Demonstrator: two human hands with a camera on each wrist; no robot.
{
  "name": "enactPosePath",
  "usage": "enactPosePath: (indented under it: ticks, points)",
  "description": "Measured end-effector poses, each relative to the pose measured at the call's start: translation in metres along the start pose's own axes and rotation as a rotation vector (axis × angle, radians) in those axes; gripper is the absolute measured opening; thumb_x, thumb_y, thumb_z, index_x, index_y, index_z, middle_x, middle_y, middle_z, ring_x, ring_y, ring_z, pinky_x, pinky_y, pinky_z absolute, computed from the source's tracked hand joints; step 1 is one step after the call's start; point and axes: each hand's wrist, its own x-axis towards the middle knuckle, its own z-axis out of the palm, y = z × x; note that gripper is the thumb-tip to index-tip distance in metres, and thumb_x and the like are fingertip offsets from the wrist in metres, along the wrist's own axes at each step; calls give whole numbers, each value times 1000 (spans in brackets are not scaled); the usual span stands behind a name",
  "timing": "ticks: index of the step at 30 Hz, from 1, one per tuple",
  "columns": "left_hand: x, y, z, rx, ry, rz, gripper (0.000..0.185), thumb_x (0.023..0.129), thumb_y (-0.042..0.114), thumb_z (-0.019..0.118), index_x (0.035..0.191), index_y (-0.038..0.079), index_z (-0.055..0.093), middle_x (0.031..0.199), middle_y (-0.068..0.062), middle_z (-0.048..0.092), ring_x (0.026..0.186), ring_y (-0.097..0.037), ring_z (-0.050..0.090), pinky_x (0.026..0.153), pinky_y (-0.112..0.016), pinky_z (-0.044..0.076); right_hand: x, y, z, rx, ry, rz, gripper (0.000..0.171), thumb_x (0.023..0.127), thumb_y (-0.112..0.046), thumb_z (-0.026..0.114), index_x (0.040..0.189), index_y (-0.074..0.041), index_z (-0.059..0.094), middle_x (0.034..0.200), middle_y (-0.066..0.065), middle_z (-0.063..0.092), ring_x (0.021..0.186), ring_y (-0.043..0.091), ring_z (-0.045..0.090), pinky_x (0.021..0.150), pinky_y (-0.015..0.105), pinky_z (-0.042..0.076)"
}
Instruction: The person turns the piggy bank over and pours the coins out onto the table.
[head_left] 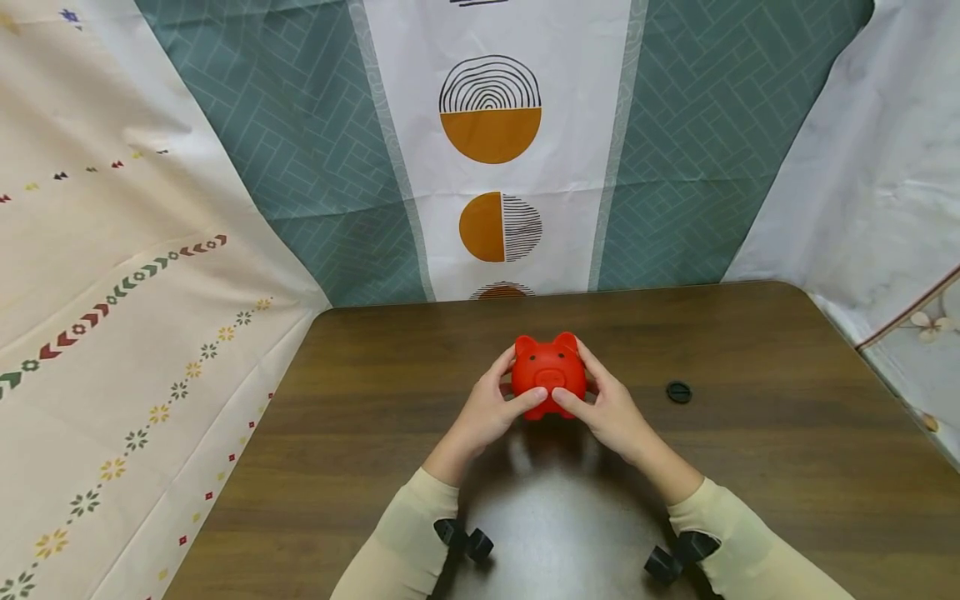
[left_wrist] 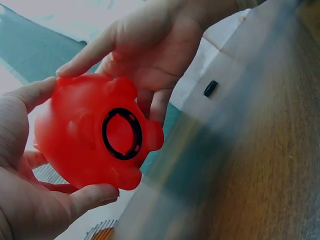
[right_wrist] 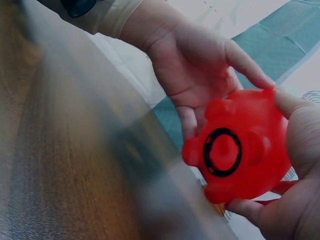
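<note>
A red piggy bank [head_left: 549, 377] is held upright above the table, its snout facing me. My left hand [head_left: 489, 410] grips one side of it, thumb across the lower front, fingers behind. From the other side my right hand [head_left: 613, 414] grips it the same way, the two thumbs close together below the snout. In the left wrist view the underside shows stubby feet and a round hole with a black ring [left_wrist: 105, 131]. A round black plug [head_left: 678, 392] lies on the table, to the right of my right hand.
The brown wood-grain table [head_left: 360, 467] reaches back to a hanging cloth [head_left: 300, 125] of teal and white. Patterned pale cloths hang at the left and right sides. Black wrist straps with small blocks [head_left: 480, 546] sit on both sleeves.
</note>
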Motion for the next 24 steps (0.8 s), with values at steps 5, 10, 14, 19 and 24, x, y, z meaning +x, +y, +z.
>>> enactPosePath:
  ticks: [5,10,14,19,24]
  points:
    - [2,-3,-1,-26,-15,4,70,87,32,70,147,29,35,133,1,49,110,-26,54,81,-36,55,0,-4,-2,-42,-9,0,81,89,-34,70,153,-31,21,141,6,45,117,32,51,79,35,56]
    - [1,2,-2,-115,-26,122,78,84,18,74,149,26,32,140,-1,46,120,-28,50,91,-41,52,2,-4,-3,-58,28,-168,87,84,-22,76,153,-27,24,149,3,37,122,30,49,87,42,53]
    - [0,1,-3,-83,-13,24,76,85,27,73,148,26,32,138,0,46,118,-27,51,88,-39,53,3,0,-3,-53,15,-102,83,86,-25,73,153,-26,25,144,6,43,119,32,51,83,39,55]
    - [1,-3,-2,-32,-10,-84,76,84,35,73,148,26,33,136,1,47,113,-26,53,84,-38,54,3,5,-3,-84,-8,1,82,88,-33,70,154,-23,22,140,12,47,116,34,52,77,34,57]
    - [-1,2,-3,-21,-21,-83,74,84,34,73,147,26,35,135,1,48,113,-26,52,83,-38,54,0,-4,-3,-144,-30,42,82,87,-40,70,152,-20,25,134,11,52,114,34,54,77,37,57]
